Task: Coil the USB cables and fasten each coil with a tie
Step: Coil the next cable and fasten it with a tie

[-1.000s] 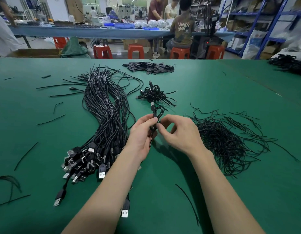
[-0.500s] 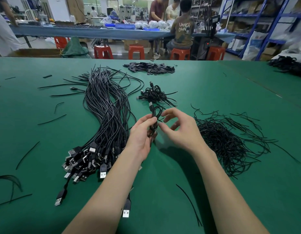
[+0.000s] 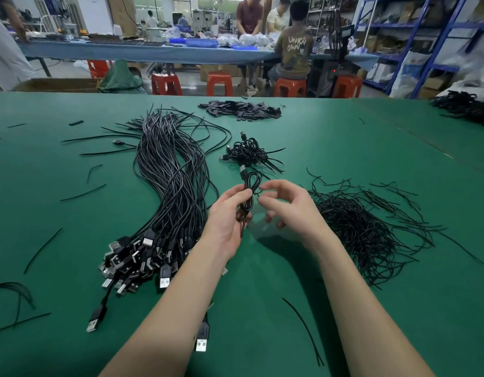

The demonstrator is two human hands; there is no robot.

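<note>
Right hand (image 3: 288,210) released coil (image 3: 249,195), fingers now spread, empty. Left hand (image 3: 230,213) alone grips coil. Tie twist likely complete.

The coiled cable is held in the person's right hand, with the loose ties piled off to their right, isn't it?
Not quite: the head view shows the coiled cable held in the left hand, not the right. The right hand is beside it, fingers loosely curled, gripping nothing visible. The loose ties are indeed piled to the person's right.
</note>
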